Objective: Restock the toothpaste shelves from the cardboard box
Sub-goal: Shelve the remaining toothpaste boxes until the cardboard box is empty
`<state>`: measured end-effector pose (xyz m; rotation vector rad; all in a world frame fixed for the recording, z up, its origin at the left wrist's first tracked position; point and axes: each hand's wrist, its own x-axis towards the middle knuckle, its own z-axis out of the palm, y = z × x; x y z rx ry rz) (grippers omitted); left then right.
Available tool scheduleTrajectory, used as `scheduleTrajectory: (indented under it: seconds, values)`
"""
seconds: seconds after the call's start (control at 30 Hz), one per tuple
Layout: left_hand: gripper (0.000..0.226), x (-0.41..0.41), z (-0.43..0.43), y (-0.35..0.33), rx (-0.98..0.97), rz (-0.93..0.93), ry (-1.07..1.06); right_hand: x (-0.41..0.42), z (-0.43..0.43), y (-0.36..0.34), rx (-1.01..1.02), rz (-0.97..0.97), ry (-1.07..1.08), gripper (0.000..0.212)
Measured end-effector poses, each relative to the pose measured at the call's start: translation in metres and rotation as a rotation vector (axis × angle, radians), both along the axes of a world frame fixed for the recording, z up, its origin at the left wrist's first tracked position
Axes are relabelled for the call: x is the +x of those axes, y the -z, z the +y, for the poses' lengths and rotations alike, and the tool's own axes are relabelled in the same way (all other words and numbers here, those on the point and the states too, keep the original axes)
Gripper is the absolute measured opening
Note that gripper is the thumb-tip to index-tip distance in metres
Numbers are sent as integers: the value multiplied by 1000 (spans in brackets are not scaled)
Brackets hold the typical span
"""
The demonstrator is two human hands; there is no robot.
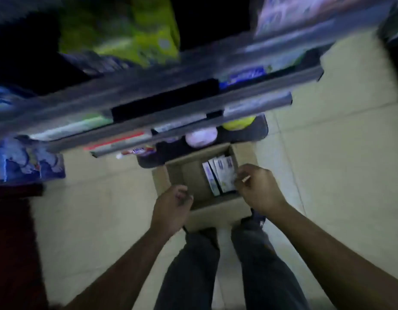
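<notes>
Over the cardboard box [218,211] on the pale tiled floor [327,175], the right hand [258,189] curls its fingers at the toothpaste cartons [220,175] along its right side, grip unclear. The left hand [173,206] hangs loosely curled, empty. Blurred stocked shelves [256,107] rise behind.

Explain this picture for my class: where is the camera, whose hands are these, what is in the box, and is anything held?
There is no machine here: a person wears one camera on the head, looking down at their own arms and legs. The left hand hangs loosely curled over the near left corner of an open cardboard box and holds nothing visible. The right hand reaches to the toothpaste cartons standing at the box's right side; blur hides whether it grips one. The box stands on a tiled floor at the foot of stocked shelves.
</notes>
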<state>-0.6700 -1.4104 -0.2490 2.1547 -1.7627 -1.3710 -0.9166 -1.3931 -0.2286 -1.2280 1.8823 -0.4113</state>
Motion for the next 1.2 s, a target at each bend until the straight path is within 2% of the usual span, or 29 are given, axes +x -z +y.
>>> scheduleTrajectory:
  seconds: [0.17, 0.23, 0.33, 0.43, 0.53, 0.6, 0.67, 0.77, 0.8, 0.9, 0.97, 1.03, 1.13, 1.2]
  values:
    - [22, -14, 20, 182, 283, -188, 2, 19, 35, 167, 217, -32, -104, 17]
    - [15, -20, 22, 245, 335, -216, -65, 26, 44, 220, 248, -18, -82, 18]
    - [29, -32, 22, 349, 371, -274, -52, 35, 55, 299, 260, -32, -53, 26]
    - [64, -42, 18, 442, 363, -333, -19, 41, 56, 341, 217, -96, 73, 12]
    - [87, -59, 9, 518, 391, -295, -139, 42, 58, 364, 137, -130, 163, 12]
    - [87, -66, 5, 558, 407, -287, -172, 40, 60, 371, 132, -168, 160, 17]
    - [73, -68, 6, 591, 414, -277, -172, 35, 65, 380, 127, -175, 136, 19]
    - [40, -69, 11, 613, 343, -184, -254, 27, 71, 389, 93, -159, 128, 17]
    - [38, -69, 11, 615, 322, -149, -286, 25, 72, 391, 84, -159, 131, 16]
    - [61, -62, 8, 595, 369, -167, -283, 25, 74, 393, 90, -187, 152, 14]
    - [61, -50, 3, 566, 329, -194, -296, 28, 70, 388, 107, -214, 185, 14]
    - [48, -38, -3, 522, 288, -150, -349, 33, 66, 380, 116, -194, 199, 16]
    - [25, -27, -7, 452, 373, 66, -541, 35, 61, 371, 152, -191, 221, 27]
    - [13, -23, -10, 408, 463, 170, -550, 38, 57, 362, 195, -238, 210, 45]
